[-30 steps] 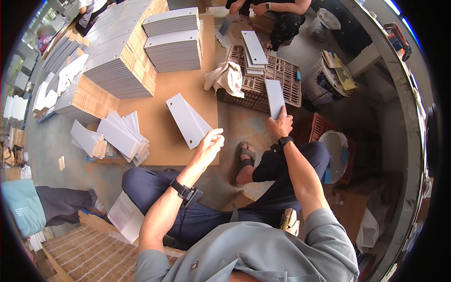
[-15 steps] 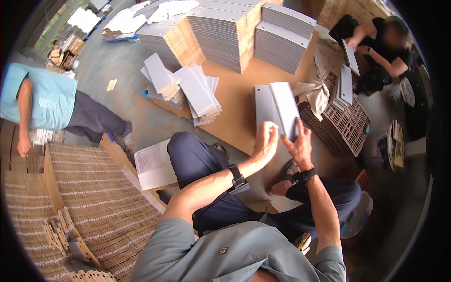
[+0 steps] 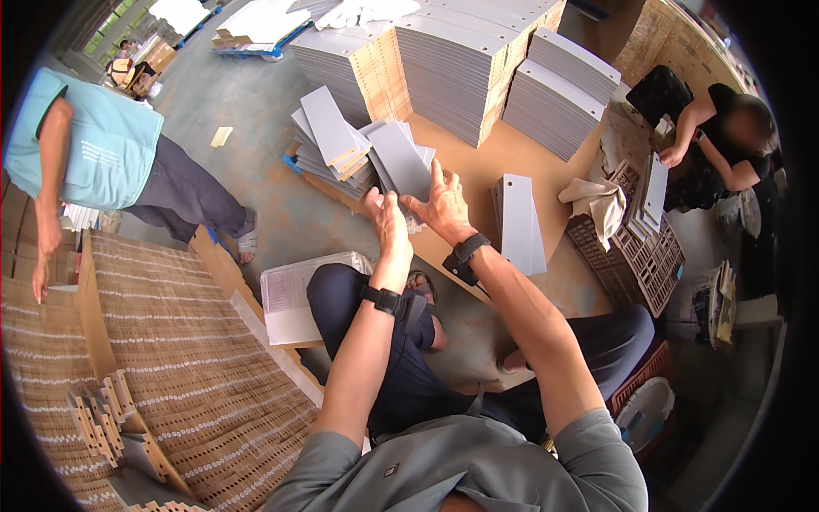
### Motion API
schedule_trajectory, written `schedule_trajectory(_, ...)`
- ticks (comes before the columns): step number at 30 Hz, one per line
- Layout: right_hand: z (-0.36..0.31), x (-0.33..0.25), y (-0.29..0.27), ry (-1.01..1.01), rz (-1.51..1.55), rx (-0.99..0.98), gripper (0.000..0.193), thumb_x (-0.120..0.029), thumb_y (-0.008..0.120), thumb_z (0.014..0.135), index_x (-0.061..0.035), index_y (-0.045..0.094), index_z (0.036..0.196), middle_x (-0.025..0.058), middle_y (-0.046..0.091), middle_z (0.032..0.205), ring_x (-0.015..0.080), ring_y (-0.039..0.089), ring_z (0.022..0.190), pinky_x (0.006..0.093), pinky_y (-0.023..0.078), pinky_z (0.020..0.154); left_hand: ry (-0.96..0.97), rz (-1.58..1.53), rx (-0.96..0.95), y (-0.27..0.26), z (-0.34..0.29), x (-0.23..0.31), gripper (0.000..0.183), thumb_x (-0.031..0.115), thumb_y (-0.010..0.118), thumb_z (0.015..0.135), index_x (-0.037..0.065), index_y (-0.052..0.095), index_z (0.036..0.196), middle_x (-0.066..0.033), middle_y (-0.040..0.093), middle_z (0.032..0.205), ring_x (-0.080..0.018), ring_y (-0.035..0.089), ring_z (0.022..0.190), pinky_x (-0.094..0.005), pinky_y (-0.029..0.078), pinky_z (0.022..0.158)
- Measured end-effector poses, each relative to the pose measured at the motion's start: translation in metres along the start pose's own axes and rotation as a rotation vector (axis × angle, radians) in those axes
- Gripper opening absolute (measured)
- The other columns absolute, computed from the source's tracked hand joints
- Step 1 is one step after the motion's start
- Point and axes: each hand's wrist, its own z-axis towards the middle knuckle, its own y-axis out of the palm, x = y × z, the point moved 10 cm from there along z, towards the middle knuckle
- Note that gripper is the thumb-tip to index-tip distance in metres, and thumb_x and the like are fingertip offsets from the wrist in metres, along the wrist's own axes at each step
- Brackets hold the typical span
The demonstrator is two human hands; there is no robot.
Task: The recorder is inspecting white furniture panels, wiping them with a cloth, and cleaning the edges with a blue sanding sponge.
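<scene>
A loose pile of grey boards (image 3: 401, 158) lies on the brown sheet ahead of me, its near edges pale brown. At the pile's near end, my left hand (image 3: 392, 232) is raised with its fingers stretched out. Beside it, my right hand (image 3: 444, 205) has its fingers spread and overlaps the pile's right side in view. Whether either hand touches the top board cannot be made out. To the right of my right forearm stands a small stack of grey boards (image 3: 519, 224), its top board slightly askew. Another loose heap of boards (image 3: 326, 124) sits just left of the first pile.
Tall stacks of grey boards (image 3: 444, 77) stand at the back. A brown plastic crate (image 3: 610, 260) with a cloth (image 3: 593, 205) is at the right, near a seated person (image 3: 717, 141) handling a board. Another person (image 3: 102, 154) stands at the left, beside packed brown pieces (image 3: 188, 333).
Both my hands have left the board on the small right-hand stack and moved left to the loose pile. The view has shifted. The seated person's board is lower.
</scene>
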Motion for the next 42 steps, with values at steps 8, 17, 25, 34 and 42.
schedule_trajectory(8, -0.066, 0.122, -0.056, 0.189, -0.401, 0.179, 0.097, -0.047, 0.079, 0.076, -0.0057, 0.033, 0.15, 0.022, 0.039, 0.145, 0.0396, 0.039, 0.133, 0.0506, 0.037, 0.107, 0.147, 0.186, 0.019, 0.003, 0.013, -0.01, 0.059, 0.02, 0.053, 0.095, 0.002, 0.029, 0.146, -0.0229, 0.031, 0.148, -0.0325, 0.038, 0.133, -0.0427, 0.036, 0.11)
schedule_trajectory(17, -0.103, 0.219, -0.061, 0.46, -0.35, 0.034, 0.108, -0.035, 0.079, 0.073, -0.0047, 0.017, 0.156, 0.0227, 0.038, 0.146, 0.0402, 0.039, 0.134, 0.0525, 0.038, 0.107, 0.329, 0.238, -0.121, 0.07, -0.029, -0.01, 0.049, 0.017, 0.053, 0.099, 0.008, 0.035, 0.143, -0.0197, 0.037, 0.146, -0.0299, 0.042, 0.13, -0.0439, 0.042, 0.105)
schedule_trajectory(25, -0.14, 0.263, -0.105, 0.521, -0.18, 0.075, 0.104, -0.027, 0.076, 0.073, -0.0043, 0.018, 0.156, 0.0264, 0.045, 0.139, 0.0411, 0.05, 0.126, 0.0495, 0.045, 0.102, -0.012, 0.31, -0.571, 0.142, -0.11, -0.102, 0.062, 0.031, 0.055, 0.1, 0.002, 0.028, 0.148, -0.0257, 0.044, 0.141, -0.0331, 0.047, 0.129, -0.0429, 0.038, 0.109)
schedule_trajectory(34, -0.215, 0.225, -0.149, 0.349, 1.578, -0.039, 0.063, -0.033, 0.064, 0.09, -0.0015, 0.045, 0.142, 0.0152, 0.057, 0.132, 0.0299, 0.057, 0.121, 0.0486, 0.046, 0.104, -0.543, 0.313, -1.117, 0.209, -0.228, -0.179, 0.046, 0.043, 0.061, 0.097, 0.007, 0.061, 0.126, -0.0036, 0.066, 0.113, -0.0149, 0.059, 0.104, -0.0327, 0.042, 0.09)
schedule_trajectory(42, -0.273, 0.296, -0.18, 0.598, 1.213, 0.251, 0.063, -0.038, 0.056, 0.097, 0.0005, 0.041, 0.145, 0.017, 0.058, 0.13, 0.0292, 0.058, 0.115, 0.0393, 0.049, 0.096, -0.551, 0.446, -1.193, 0.235, -0.247, -0.23, 0.027, 0.027, 0.066, 0.096, 0.006, 0.059, 0.112, -0.001, 0.063, 0.099, -0.0098, 0.058, 0.085, -0.0266, 0.049, 0.077)
